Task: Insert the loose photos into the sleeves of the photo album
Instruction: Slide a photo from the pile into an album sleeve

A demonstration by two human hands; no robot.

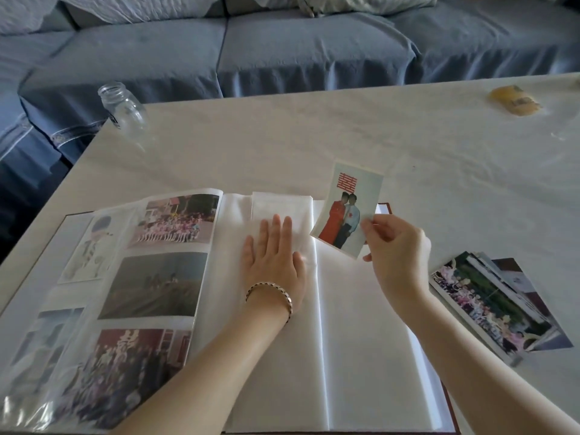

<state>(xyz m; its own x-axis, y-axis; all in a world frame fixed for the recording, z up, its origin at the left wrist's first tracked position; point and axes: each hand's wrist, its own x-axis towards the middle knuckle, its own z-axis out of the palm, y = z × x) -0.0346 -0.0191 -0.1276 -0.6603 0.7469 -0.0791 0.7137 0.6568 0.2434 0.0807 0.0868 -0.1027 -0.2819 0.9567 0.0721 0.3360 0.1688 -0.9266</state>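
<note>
- Photo album [361, 340]: lies open on the tabletop [282, 136], its near edge closest to the viewer. The left-hand page [163, 284] is already filled with prints, while the right-hand pages are blank.
- Left hand [276, 262]: laid flat on the blank page, fingers [276, 227] straight and nearly together. It probably holds the leaf down and steadies the upper sleeve [282, 205].
- Right hand [395, 246]: its thumb and fingers [373, 229] pinch the lower right corner of the portrait photo [348, 211]. The print hangs tilted over the album's far right corner, just beside that sleeve and not yet inside it. A corner grip likely leaves the leading edge free to enter.
- Stack of loose photos [496, 302]: fanned on the tabletop just right of the album, within reach of the right hand.
- Glass jar [124, 105]: at the far left corner, well apart.
</note>
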